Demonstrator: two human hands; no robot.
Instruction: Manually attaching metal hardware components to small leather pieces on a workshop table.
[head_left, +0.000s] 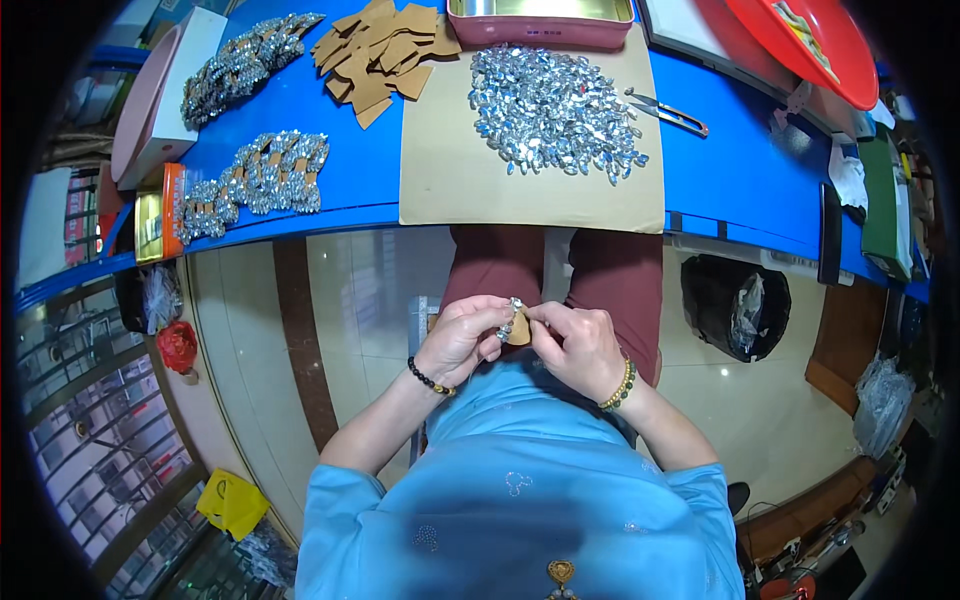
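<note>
Above my lap, in front of the table edge, both my hands meet at a small brown card piece (519, 331) with shiny silver beads along its left side. My left hand (465, 330) pinches the beaded side between thumb and fingers. The fingers of my right hand (580, 343) are closed at the card's right edge; whether they also hold a thread or needle is too small to see. On the table beyond lies a heap of loose silver beads (550, 110), spread on a sheet of tan cardboard (432, 180).
Brown card pieces (380, 50) are piled at the back. Bundles of beaded cards (270, 175) lie on the left of the blue table (360, 190). Small thread snips (670, 112) rest right of the beads. A pink tin (540, 32) and a red basin (830, 50) stand behind.
</note>
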